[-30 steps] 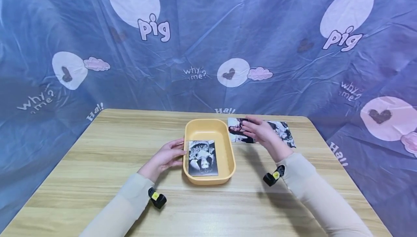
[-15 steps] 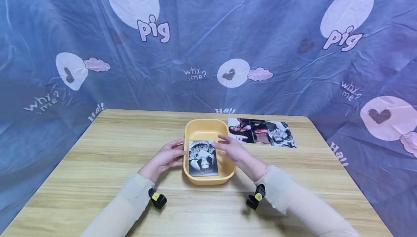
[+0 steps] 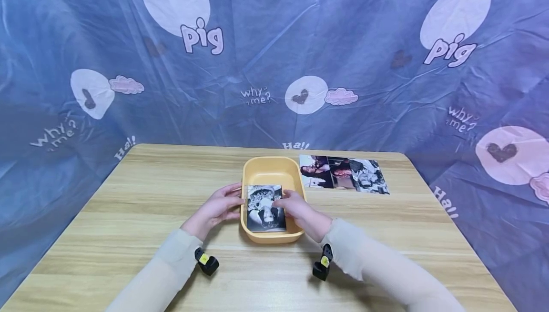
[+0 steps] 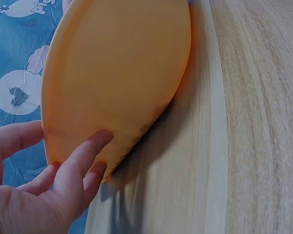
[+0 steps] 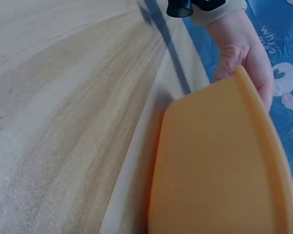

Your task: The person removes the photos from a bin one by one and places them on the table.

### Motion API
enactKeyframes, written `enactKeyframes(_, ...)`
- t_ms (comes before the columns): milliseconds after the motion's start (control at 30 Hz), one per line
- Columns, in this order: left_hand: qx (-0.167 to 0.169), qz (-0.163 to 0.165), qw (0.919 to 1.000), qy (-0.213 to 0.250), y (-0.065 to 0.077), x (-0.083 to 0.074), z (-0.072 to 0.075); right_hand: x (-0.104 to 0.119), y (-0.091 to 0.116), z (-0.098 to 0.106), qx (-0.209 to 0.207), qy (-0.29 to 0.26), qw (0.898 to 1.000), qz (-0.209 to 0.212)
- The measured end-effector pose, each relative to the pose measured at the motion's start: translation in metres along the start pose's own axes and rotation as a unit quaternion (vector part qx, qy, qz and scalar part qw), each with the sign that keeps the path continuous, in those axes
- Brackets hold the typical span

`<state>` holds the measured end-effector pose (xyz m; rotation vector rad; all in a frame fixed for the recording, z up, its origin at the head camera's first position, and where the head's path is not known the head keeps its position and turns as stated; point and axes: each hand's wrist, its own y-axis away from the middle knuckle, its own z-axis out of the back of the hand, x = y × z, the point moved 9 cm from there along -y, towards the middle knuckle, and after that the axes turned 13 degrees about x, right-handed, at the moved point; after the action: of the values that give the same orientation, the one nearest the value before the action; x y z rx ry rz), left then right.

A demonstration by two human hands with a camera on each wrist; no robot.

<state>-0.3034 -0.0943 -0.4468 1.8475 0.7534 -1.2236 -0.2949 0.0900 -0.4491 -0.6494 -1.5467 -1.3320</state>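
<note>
In the head view a yellow plastic basin [image 3: 268,239] stands on the table, with a black-and-white photo [image 3: 257,221] lying inside at its near left. My left hand [image 3: 220,205] rests against the basin's left outer side; the left wrist view has its spread fingers [image 4: 90,146] on the yellow wall. Reaching over the right rim, my right hand [image 3: 302,212] pinches the photo's right edge, thumb on its face and the other fingers curled beside it, partly hidden. The right wrist view is mostly filled by the basin's outer wall [image 5: 219,161].
Behind and to the right of the basin, three photos lie side by side: one of a dark-haired figure [image 3: 315,171], a dark reddish one [image 3: 342,173] and a black-and-white one [image 3: 370,176]. A blue printed cloth [image 3: 266,55] hangs behind the wooden table [image 3: 150,197].
My right hand has come left and nearer from over the photos at the back right, down into the basin to the photo's edge. My left hand and the basin have stayed put.
</note>
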Motion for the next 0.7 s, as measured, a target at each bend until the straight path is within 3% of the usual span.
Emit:
enactKeyframes(300,-0.002,-0.001,1.0,-0.002,0.0007,0.0004,-0.002,-0.0034,-0.0043,0.0029,-0.02,-0.004,1.0,-0.016)
enactKeyframes(700,-0.007,-0.001,1.0,0.001,0.0017,0.0029,-0.0007,-0.0059,-0.0028,0.0035,-0.017,0.003,1.0,-0.023)
